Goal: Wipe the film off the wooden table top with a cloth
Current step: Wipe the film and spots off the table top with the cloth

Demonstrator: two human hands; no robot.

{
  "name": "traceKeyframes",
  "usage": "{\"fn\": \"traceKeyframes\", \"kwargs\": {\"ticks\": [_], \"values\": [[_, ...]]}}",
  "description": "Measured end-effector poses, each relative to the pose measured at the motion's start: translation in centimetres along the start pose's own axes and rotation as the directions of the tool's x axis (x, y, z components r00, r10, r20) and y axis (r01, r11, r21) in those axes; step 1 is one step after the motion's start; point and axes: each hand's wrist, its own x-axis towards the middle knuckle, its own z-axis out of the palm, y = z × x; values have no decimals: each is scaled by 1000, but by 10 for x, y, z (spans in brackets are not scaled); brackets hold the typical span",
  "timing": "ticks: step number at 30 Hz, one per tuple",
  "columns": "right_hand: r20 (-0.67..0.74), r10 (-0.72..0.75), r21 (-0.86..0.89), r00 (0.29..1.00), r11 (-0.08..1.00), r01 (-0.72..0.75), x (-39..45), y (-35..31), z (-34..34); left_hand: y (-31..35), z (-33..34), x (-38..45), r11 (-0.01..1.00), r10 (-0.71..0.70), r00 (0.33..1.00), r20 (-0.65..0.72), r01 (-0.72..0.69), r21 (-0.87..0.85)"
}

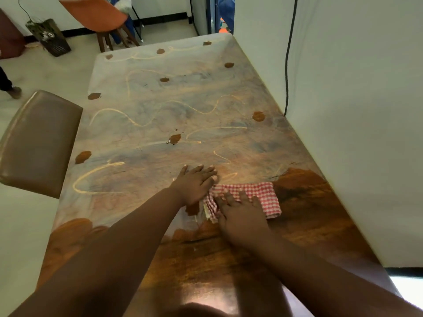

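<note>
The right hand (240,213) lies flat with fingers spread on a folded red-and-white checked cloth (256,195), pressing it down onto the wooden worktop (309,225), probably so the whole pad of fabric drags against the surface as it is pushed. The left hand (196,184) rests just beside the cloth's left edge, palm down and fingers straight, gripping nothing; it seems to brace the body, and may also steady the cloth's edge. The cloth sits at the border between two zones. Near the person and along the right side the wood shows dark, glossy and bare, which suggests this part is already wiped. Beyond the hands, a pale, cloudy film (160,106) covers most of the worktop, marked with thin wavy lines and scattered brown blotches (175,138) where wood shows through. Much of the job looks undone. A white wall (354,110) runs along the worktop's right edge, with a black cable (288,65) hanging down it. A brown padded chair (39,143) stands at the left, and an orange chair (96,14) beyond the far end.
</note>
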Motion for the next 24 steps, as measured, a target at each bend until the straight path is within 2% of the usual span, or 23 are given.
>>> {"fn": "traceKeyframes", "kwargs": {"ticks": [4, 7, 9, 12, 15, 18, 22, 24], "values": [[14, -63, 22, 998, 998, 62, -2, -35, 16, -30, 2, -11, 1000, 0, 1000, -29, 0, 23], [34, -87, -9, 996, 996, 88, -28, -32, 27, -61, 9, -30, 997, -3, 997, -83, 9, 72], [29, -45, -42, 999, 998, 46, -41, -18, 28, -84, 15, -45, 992, -12, 993, -122, 26, 120], [3, 99, -57, 995, 993, -99, -36, -10, 19, -111, 23, -65, 987, -46, 981, -188, 73, 142], [0, 197, -26, 980, 980, -197, -5, -39, 9, -127, 28, -77, 981, -85, 970, -230, 122, 154], [-31, 144, -23, 989, 989, -145, 12, -80, 11, -130, 31, -79, 979, -109, 957, -268, 151, 141], [31, 0, -28, 1000, 1000, 0, -22, -99, 34, -134, 32, -78, 984, -81, 961, -265, 119, 132], [49, 32, -51, 998, 998, -30, -42, -90, 40, -138, 30, -78, 985, -70, 963, -260, 108, 134]]}}
